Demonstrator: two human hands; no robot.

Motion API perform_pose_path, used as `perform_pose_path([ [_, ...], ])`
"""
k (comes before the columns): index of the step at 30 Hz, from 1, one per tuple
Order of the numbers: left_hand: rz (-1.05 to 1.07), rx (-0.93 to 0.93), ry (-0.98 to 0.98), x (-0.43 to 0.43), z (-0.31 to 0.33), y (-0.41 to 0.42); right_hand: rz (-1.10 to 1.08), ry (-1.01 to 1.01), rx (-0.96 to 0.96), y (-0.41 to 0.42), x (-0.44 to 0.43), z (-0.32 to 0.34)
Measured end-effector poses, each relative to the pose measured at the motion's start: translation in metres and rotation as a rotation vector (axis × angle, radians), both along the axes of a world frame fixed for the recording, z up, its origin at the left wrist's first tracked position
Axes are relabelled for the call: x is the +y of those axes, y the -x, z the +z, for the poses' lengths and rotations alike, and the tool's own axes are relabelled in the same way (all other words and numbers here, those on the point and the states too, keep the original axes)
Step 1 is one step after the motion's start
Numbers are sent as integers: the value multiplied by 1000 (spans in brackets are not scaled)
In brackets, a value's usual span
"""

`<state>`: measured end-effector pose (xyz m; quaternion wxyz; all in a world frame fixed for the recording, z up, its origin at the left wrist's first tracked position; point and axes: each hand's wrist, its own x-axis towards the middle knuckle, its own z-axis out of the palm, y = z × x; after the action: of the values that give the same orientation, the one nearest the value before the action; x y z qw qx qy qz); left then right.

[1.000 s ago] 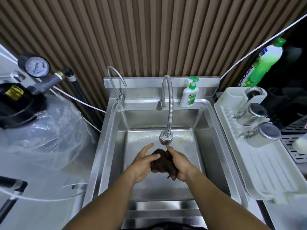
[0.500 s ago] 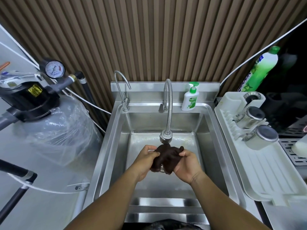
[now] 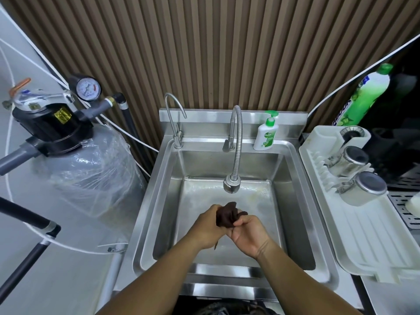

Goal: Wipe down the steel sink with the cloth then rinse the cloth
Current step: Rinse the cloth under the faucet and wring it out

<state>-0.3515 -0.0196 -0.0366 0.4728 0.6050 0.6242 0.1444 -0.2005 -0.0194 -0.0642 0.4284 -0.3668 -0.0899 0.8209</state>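
Cloth [image 3: 226, 215] clenched by your left hand [image 3: 205, 226] and right hand [image 3: 248, 233] beneath the faucet [image 3: 230, 186], seemingly wringing runoff into the sink [image 3: 293, 201].

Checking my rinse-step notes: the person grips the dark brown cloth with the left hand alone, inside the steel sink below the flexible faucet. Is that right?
Not quite: both hands grip it. The head view shows the left hand and the right hand gripping the dark brown cloth inside the steel sink below the flexible faucet.
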Motion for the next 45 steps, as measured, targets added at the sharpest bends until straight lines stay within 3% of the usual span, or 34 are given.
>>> perform_pose_path([
  [6,-110,191,-142,4,-2,13,144,-148,-527,-14,1,4],
  [8,-170,205,-155,5,0,17,137,-116,-610,-22,1,3],
  [11,-304,217,-210,7,-1,19,174,2,-538,-35,4,4],
  [17,-556,288,-386,11,11,4,645,-33,-447,-42,22,17],
  [23,-727,326,-371,16,19,-6,862,-61,-218,-31,21,21],
  [25,-747,357,-323,17,20,-5,958,-87,-229,-31,20,19],
  [28,-761,396,-245,17,25,-4,1091,-185,-425,-25,19,24],
  [36,-775,542,-35,21,17,-1,1142,-313,-1025,-10,24,14],
  [45,-673,740,-175,26,5,-11,983,-621,-1596,9,18,4],
])
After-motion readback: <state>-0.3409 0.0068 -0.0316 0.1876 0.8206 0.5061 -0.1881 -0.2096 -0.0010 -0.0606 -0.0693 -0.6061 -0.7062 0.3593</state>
